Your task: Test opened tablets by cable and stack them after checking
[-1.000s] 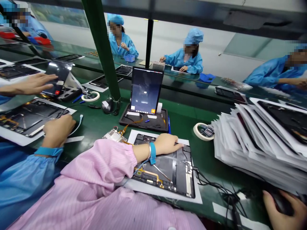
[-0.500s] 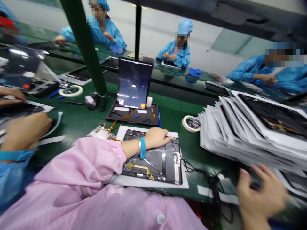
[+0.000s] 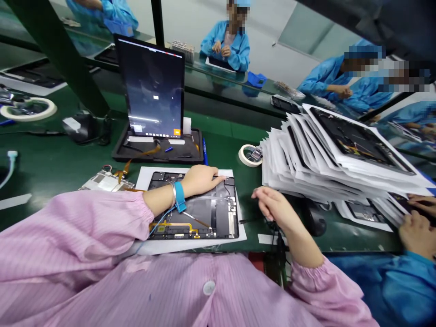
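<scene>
An opened tablet (image 3: pixel 200 211) lies on white paper (image 3: pixel 241 234), its black inside, orange ribbon cables and circuit parts facing up. My left hand (image 3: pixel 199 179) is at its far edge, the thumb over the inner side and the other fingers mostly hidden, gripping the edge. A blue strap (image 3: pixel 179 196) with a cord circles that wrist. Right of the tablet, my right hand (image 3: pixel 272 204) is raised with its fingers curled in a pinch. What they hold, if anything, is hidden. Dark cables (image 3: pixel 279 245) hang just below this hand.
Behind the tablet a lit screen (image 3: pixel 155 91) stands upright in a black tray (image 3: pixel 119 152). A tall stack of papers and tablet parts (image 3: pixel 296 168) rises at right, near a tape roll (image 3: pixel 243 156) and a mouse (image 3: pixel 315 218). Another person's hands (image 3: pixel 418 231) are at far right.
My view has turned right. My right hand has come from the lower right, spread, to beside the tablet with its fingers closed. The left hand stays on the tablet.
</scene>
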### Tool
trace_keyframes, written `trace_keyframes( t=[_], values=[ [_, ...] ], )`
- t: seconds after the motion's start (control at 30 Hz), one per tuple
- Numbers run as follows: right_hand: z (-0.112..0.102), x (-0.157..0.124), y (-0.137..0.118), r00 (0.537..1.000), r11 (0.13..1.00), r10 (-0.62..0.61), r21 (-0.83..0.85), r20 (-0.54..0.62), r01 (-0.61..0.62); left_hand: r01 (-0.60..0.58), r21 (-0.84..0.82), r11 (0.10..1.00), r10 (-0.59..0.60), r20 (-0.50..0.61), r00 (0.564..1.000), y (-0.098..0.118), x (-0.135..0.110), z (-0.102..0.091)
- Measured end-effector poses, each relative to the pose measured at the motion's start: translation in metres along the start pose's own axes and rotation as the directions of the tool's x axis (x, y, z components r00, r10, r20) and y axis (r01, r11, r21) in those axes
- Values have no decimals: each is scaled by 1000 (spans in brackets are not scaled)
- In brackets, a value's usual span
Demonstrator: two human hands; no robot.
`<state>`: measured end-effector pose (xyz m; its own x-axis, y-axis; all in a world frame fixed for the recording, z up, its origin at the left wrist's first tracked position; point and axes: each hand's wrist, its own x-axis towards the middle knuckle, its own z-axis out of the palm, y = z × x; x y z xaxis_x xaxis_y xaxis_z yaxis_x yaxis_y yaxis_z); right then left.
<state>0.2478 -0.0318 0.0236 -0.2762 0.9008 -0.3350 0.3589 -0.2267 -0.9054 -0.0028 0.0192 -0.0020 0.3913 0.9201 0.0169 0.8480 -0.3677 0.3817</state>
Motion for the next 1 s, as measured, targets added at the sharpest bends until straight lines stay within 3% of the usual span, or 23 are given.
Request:
trace_keyframes(
  t=[0.1, 0.3, 0.5, 0.57, 0.7, 0.8, 0.87, 0.9, 0.97, 1.0],
  values=[
    [2, -7, 1, 988, 990, -66, 115, -137, 83, 0, -1, 1000, 0, -5, 1000, 0, 0, 1],
    [28, -4, 16, 971, 940, -228, -278, -76, 199, -9, -2, 1000, 9, -7, 1000, -1, 0, 2],
    [33, 0, 18, 969, 891, -248, -396, -15, 222, -10, 1, 1000, 10, -16, 1000, -1, 0, 2],
    [39, -4, 15, 964, 812, -263, -546, -30, 205, -11, 7, 1000, 11, -18, 1000, -2, 0, 3],
    [58, -12, 13, 913, 518, -407, -829, -22, 210, -17, 12, 1000, 17, -18, 1000, -2, 1, 4],
    [50, -15, 15, 877, 466, -476, -827, 66, 315, -14, 11, 1000, 14, -11, 1000, -2, 2, 3],
    [26, -21, 19, 781, 441, -622, -849, -56, 291, -11, 11, 1000, 11, -10, 1000, -2, 2, 3],
    [9, -26, 23, 680, 436, -705, -879, -200, 194, -11, 9, 1000, 11, -11, 1000, -2, 2, 2],
    [-30, -42, 36, 356, 503, -780, -854, -514, -131, -9, 5, 1000, 9, -22, 1000, 0, 1, 1],
    [-50, -51, 46, 281, 538, -750, -799, -599, -269, -7, 2, 1000, 7, -29, 1000, 1, 0, 0]
  ],
)
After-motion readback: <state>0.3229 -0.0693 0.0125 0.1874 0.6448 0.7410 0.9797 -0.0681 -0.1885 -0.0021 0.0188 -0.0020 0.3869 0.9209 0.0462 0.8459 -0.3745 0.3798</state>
